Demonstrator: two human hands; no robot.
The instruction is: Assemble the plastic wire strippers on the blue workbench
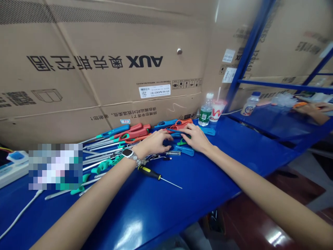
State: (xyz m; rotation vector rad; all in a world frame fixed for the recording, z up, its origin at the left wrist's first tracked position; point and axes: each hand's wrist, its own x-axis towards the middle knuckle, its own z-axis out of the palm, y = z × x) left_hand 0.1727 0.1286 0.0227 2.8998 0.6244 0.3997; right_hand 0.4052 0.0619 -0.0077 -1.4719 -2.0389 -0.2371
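Brown cardboard carton (pixel 109 31) behind your bench, printed upside down: "AUX", 奥克斯空调, plus a thank-you line ending 谢谢您. White sticker on it starts "KFR-" and shows a big "25"; the rest is too small to trust.

Blue glossy bench (pixel 208 180) carries your work. Long-barrelled lighters with red and blue plastic handles (pixel 137 133) are piled at the carton's foot, silver tubes pointing left. Progress, my read: partway. Tubes are on in that pile, while the blue plastic handles (pixel 186 150) by your hands show none. Loose green plastic pieces lie apart from any handle, so some parts look unfitted. No count possible; no separate finished stack that I can pick out.

Your left hand (pixel 157 141): fingers curled, thumb and forefinger apart, nothing visible between them. Your right hand (pixel 196 138): fingers bent down over the red and blue handles; can't tell if they pinch anything.

White paper cup with red print and a straw (pixel 217 109): brand unclear. Clear plastic bottle with green label and white cap (pixel 205 113) is just beside it, label unreadable.

Black-and-yellow screwdriver (pixel 151 172) lies nearer you, unheld. Curved green plastic pieces (pixel 100 166) sit over the tubes on your left. Small white tag with blue border (pixel 125 121) on the carton: looks like "32".
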